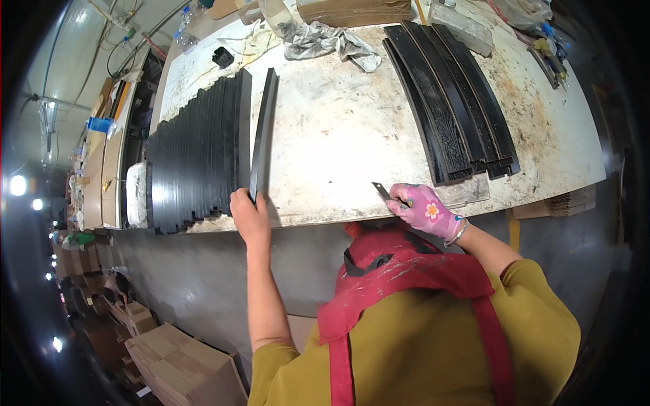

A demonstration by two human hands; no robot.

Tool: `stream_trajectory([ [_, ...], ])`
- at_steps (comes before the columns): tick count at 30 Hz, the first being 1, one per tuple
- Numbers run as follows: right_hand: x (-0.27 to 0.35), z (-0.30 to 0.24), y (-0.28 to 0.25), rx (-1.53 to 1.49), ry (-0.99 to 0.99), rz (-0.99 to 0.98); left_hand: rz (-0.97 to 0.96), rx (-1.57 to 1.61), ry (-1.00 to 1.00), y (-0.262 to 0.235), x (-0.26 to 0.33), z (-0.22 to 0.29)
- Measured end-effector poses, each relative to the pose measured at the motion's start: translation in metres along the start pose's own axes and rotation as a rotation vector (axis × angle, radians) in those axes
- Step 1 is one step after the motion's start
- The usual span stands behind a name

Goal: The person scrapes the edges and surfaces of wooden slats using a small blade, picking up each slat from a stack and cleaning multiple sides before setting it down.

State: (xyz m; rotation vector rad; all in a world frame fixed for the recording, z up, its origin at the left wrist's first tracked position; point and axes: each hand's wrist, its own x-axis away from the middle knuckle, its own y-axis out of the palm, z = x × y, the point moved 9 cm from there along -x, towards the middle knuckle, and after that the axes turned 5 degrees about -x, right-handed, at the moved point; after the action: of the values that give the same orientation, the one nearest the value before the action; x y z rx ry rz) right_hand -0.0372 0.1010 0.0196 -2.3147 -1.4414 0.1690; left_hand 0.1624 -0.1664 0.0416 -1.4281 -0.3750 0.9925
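Note:
My bare left hand [250, 215] is closed around the near end of a long black strip [264, 128], which points away from me across the white table. Just left of it, many similar black strips [196, 149] lie side by side in a dense row. My right hand [420, 206] wears a pink glove with a flower print. Its fingers are closed on a small knife [381, 191], with the dark blade pointing up and left. Beyond that glove, several wider black strips [450, 101] lie stacked on the right side of the table; they appear curved in this view.
The white, stained tabletop [325, 128] carries a grey crumpled rag [328, 44], a small black cup-like piece [222, 57] and a cardboard box [353, 11] at the back. Tools [547, 57] lie far right. A white block [137, 195] stands left of the row. Cardboard boxes [183, 365] sit lower left.

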Motion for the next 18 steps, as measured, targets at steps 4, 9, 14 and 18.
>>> stream_trajectory([
  [4,-0.018,-0.01,0.018,0.101,-0.104,0.006,0.049,-0.276,0.033,0.006,-0.029,-0.003],
  [9,-0.017,-0.021,0.003,0.057,-0.06,0.078,0.114,-0.266,0.013,-0.003,-0.029,-0.004],
  [14,0.015,-0.018,-0.061,-0.139,0.055,0.337,-0.492,0.846,0.019,0.081,-0.03,0.114],
  [18,0.042,-0.004,-0.125,-0.054,0.087,0.616,-1.022,1.236,-0.202,0.125,0.001,0.285],
])
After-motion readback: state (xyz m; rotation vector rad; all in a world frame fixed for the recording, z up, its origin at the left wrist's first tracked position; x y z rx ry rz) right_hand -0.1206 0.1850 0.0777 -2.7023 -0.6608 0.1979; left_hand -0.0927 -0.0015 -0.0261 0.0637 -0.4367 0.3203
